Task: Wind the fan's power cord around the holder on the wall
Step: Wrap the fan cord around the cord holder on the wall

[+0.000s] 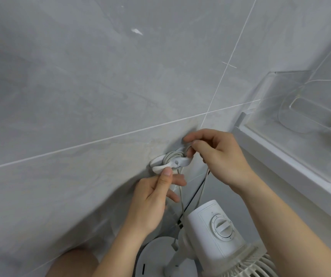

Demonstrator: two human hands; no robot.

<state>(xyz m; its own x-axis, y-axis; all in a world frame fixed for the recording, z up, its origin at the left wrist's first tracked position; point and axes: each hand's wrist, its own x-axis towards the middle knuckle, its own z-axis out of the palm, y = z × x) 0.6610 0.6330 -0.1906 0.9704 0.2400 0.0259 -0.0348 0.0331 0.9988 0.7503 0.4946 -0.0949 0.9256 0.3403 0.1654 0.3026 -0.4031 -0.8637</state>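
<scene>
Cord [177, 155] already coiled on holder [158, 163], long axis left-low to right-high along wall. Right hand [218, 154] pinching cord at upper-right end, nearer. Left hand [152, 198] pinching holder's lower-left end. Slack hanging toward fan [218, 228].

Wall [100, 86] of smooth, faintly glossy grey tile; holder [177, 162] and fan [216, 222] of smooth white plastic; shelf tray [268, 90] of clear plastic.
</scene>
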